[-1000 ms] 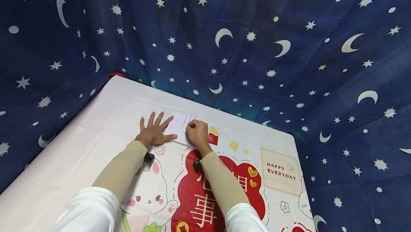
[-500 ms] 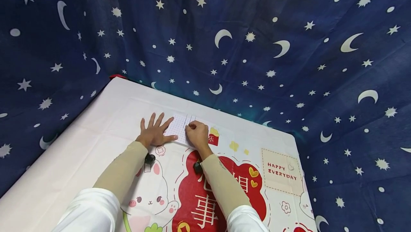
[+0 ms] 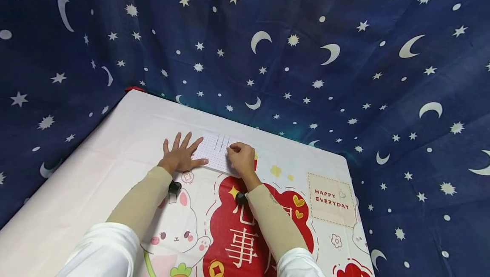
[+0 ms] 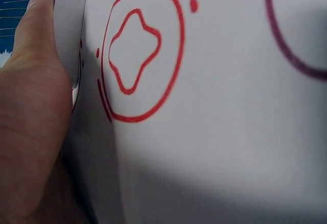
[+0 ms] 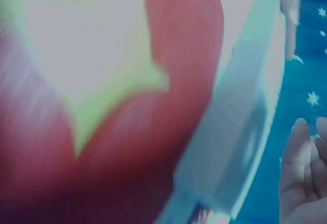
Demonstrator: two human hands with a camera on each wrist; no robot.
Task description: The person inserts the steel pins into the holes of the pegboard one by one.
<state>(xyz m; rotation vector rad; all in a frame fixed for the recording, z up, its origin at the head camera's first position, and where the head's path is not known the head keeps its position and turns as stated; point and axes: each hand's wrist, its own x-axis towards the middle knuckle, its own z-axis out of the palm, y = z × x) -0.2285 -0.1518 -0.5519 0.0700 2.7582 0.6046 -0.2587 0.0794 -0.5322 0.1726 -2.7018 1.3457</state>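
Note:
A white board (image 3: 212, 149) with rows of small dots or holes lies near the table's far side. Several thin dark sticks (image 3: 217, 143) are at its upper part. In the left wrist view, fine sticks (image 4: 15, 9) show against the blue cloth, rising from the board. My left hand (image 3: 180, 156) rests with spread fingers on the board's left end. My right hand (image 3: 243, 158) is over the right end, fingertips close to the rightmost stick. Its thumb and a fingertip stand apart in the right wrist view, the fingers (image 5: 296, 162) showing nothing between them.
The table wears a white printed cloth (image 3: 126, 153) with a rabbit, red shapes and a "HAPPY EVERYDAY" panel (image 3: 332, 200). A dark blue curtain (image 3: 283, 55) with stars and moons rises behind. Both forearms carry a small black device (image 3: 241, 198) near the wrist.
My right hand has moved right along the board, away from the sticks, uncovering more dots. My left hand stays on the board. The whole head view has shifted slightly.

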